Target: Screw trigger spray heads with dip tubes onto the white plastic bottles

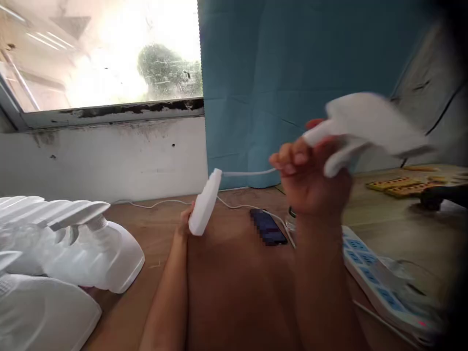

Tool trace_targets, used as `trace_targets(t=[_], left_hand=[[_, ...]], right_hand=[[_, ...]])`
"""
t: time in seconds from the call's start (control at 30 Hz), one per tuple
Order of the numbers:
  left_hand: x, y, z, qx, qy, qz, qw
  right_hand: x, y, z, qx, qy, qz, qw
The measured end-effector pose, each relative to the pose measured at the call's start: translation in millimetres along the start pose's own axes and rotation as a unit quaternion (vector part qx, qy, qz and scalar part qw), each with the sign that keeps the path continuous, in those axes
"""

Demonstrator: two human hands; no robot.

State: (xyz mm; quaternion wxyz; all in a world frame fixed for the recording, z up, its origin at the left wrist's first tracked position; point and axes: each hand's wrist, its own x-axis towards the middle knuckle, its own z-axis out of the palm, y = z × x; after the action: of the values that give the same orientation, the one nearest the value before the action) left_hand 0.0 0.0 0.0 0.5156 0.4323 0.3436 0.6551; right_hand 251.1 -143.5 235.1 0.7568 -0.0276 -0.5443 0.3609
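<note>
My left hand (185,220) is closed round a small white oblong device (204,204) held above the wooden table (234,273); a thin white cable (248,172) runs from its top toward my right hand. My right hand (310,178) is raised and closed on a blurred white object (365,126), perhaps a cloth or another white part; I cannot make out which. A dark phone (268,227) lies on the table between and beyond my hands.
A white fan-like appliance (73,243) lies at the left. A white power strip with blue sockets (380,278) sits at the right, yellow pieces (398,185) behind it. A window (102,53) and blue curtain (292,83) back the table.
</note>
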Motion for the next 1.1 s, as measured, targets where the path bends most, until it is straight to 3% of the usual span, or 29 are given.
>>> trace_targets(t=[0.13,0.23,0.33,0.47,0.5,0.6,0.73,0.93,1.1], left_hand=[[6,-8,12.3,-0.003,0.037,0.041,0.998],[8,-14,16.6,0.035,0.069,0.071,0.994],[9,-20,19.4,0.100,0.094,0.098,0.986],[11,-24,24.0,0.190,0.110,0.127,0.967],[11,-25,25.1,0.212,0.110,0.129,0.963],[13,-26,28.7,0.270,0.109,0.127,0.948],[12,-24,35.4,0.307,0.116,0.127,0.936],[-5,-27,54.7,0.254,0.114,0.111,0.954],[-25,-35,69.4,0.166,-0.010,-0.003,0.986]], right_hand=[[-1,-40,-13,-0.009,-0.004,0.034,0.999],[-1,-36,-19,-0.016,-0.044,0.144,0.988],[-11,1,-30,-0.014,-0.085,0.283,0.955],[-50,76,-62,-0.103,-0.060,0.391,0.912],[-63,95,-72,-0.169,-0.044,0.392,0.903],[-99,140,-95,-0.235,-0.017,0.374,0.897],[-130,177,-110,-0.313,-0.012,0.307,0.899],[-142,193,-116,-0.405,-0.082,0.278,0.867],[-147,183,-113,-0.444,-0.163,0.267,0.840]])
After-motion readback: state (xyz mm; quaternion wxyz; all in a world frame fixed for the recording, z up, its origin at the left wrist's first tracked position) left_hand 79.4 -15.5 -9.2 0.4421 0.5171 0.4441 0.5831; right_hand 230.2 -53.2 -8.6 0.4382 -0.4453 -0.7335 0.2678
